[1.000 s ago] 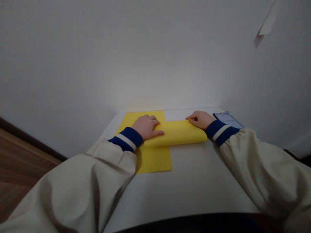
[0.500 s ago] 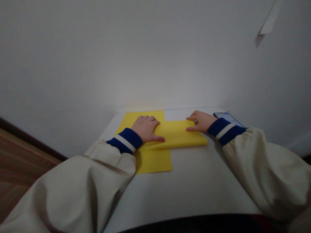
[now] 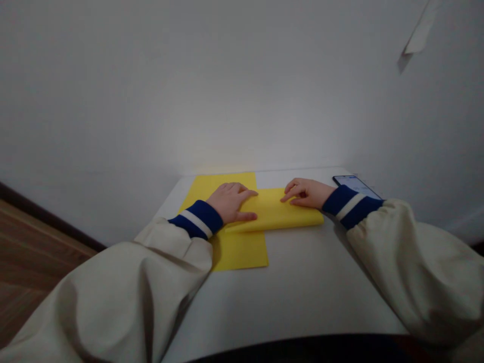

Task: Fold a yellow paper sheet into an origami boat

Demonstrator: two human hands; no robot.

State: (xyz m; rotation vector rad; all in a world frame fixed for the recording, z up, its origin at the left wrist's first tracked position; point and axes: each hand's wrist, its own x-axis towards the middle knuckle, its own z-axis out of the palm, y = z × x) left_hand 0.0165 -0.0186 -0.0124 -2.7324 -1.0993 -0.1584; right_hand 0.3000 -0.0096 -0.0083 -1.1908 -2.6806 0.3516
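Two bare hands work over yellow paper in the head view, each coming out of a cream, smooth-fabric sleeve with a navy knitted cuff crossed by one white stripe. The left hand (image 3: 232,204) is open, its fingers spread palm down and its thumb stretched out to the side, resting on the left part of a folded bright yellow paper sheet (image 3: 274,213). That sheet runs from under the left hand across to just below the right hand, its near edge a rounded fold, not creased flat. The right hand (image 3: 309,193) is partly curled, index finger reaching onto the sheet's upper right part; whether its thumb and fingers pinch any paper, I cannot tell.

Beneath the left hand and the folded sheet lies a flat rectangular yellow paper sheet (image 3: 242,253), showing both beyond the left hand and on its near side. Both papers lie on a white, smooth-topped table (image 3: 310,287), which extends from the hands toward the wearer. Just beyond the right cuff is a dark-edged, rectangular phone (image 3: 351,182) with a lit screen, partly hidden by the sleeve. A plain pale grey wall (image 3: 227,91) rises beyond both hands.
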